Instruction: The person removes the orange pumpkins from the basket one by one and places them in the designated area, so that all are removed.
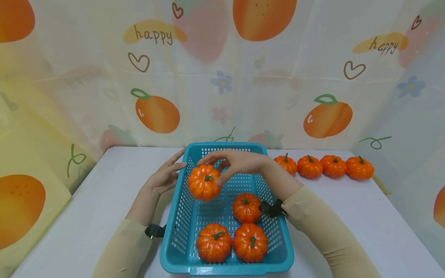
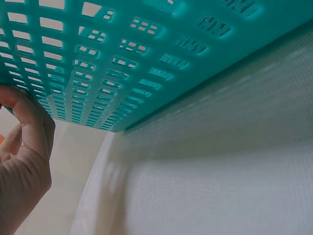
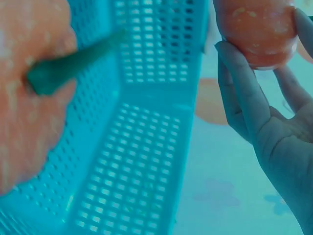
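My right hand reaches over the blue basket and grips a small orange pumpkin with a green stem, thumb on its near right side and fingers over the far side. In the right wrist view, this held pumpkin sits between thumb and fingers. Three more pumpkins lie in the basket's near half; one pumpkin looms large in the right wrist view. My left hand touches the basket's outer left side near the rim, its fingers extended. The left wrist view shows fingers against the perforated basket wall.
Several pumpkins stand in a row on the white table, right of the basket's far end. Behind the table hangs a fruit-printed cloth. More white tabletop shows left of the left arm.
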Motion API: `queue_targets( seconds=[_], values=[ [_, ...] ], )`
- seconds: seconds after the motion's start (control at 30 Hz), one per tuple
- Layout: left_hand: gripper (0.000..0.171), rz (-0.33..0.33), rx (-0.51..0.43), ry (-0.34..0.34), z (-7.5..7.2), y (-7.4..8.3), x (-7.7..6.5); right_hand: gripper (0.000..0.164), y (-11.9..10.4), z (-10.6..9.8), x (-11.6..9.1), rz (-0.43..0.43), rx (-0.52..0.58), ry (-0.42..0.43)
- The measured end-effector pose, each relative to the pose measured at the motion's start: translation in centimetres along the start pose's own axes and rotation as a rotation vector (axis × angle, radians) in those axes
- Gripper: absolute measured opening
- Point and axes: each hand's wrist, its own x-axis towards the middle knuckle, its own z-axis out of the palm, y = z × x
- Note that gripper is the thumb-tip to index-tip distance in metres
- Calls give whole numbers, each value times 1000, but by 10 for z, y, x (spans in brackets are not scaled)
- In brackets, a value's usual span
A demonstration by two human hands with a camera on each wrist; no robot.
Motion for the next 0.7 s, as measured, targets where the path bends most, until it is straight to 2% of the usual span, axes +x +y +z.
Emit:
queue_targets(
  seconds=[0.17, 0.4, 0.53, 0.7],
  values=[
    [64, 2, -7, -5, 1, 1, 1, 65, -6, -12, -15, -5, 50, 49],
    [65, 11, 2, 12, 1, 0, 1, 63, -8, -22, -40, 62, 35, 123],
    [65, 13, 2, 15, 1, -1, 2, 63, -4, -27, -53, 28, 41, 136],
    [66, 13, 6, 19, 1, -2, 1, 61, 5, -32, -74, 33, 42, 185]
  ],
)
